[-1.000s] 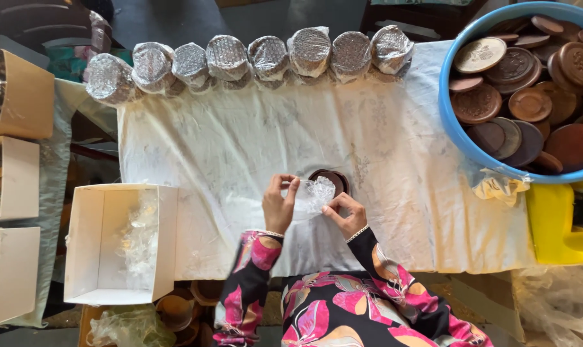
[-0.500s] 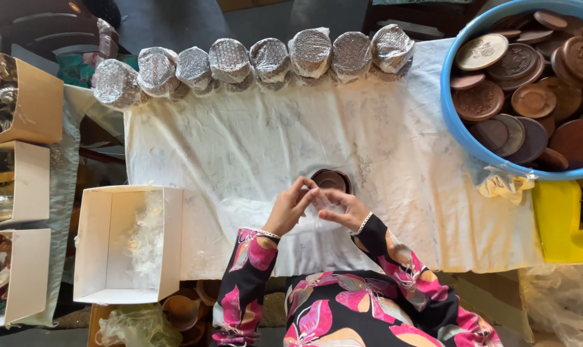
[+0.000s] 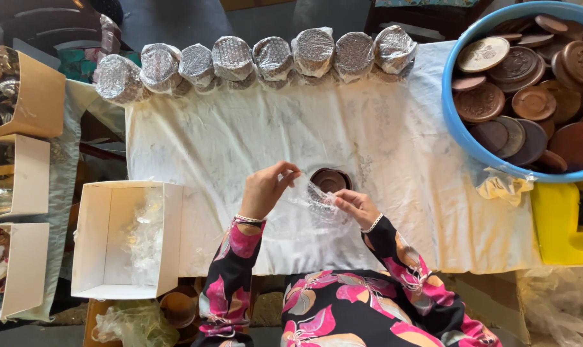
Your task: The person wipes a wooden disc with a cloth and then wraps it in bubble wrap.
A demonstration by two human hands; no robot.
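A sheet of clear bubble wrap (image 3: 314, 199) hangs stretched between the two hands, just above the white cloth (image 3: 240, 141) that covers the table, near its front edge. The left hand (image 3: 265, 189) pinches the sheet's upper left edge, thumb and fingers pressed together on it. The right hand (image 3: 355, 205) grips the lower right part, its fingers closed on the plastic. Directly behind the sheet, partly seen over its top edge, a small round brown dish (image 3: 330, 180) lies on the cloth, between the two hands.

Along the far edge of the cloth runs a row of round bundles already wrapped in bubble wrap (image 3: 272, 58), side by side and touching. At the right, a big blue tub (image 3: 458, 128) holds a heap of brown round dishes and lids of several sizes. Below it sits a yellow plastic thing (image 3: 558, 225). To the left of the person an open white cardboard box (image 3: 98, 238) holds loose clear wrap, and further left more open boxes (image 3: 21, 186) stand stacked.
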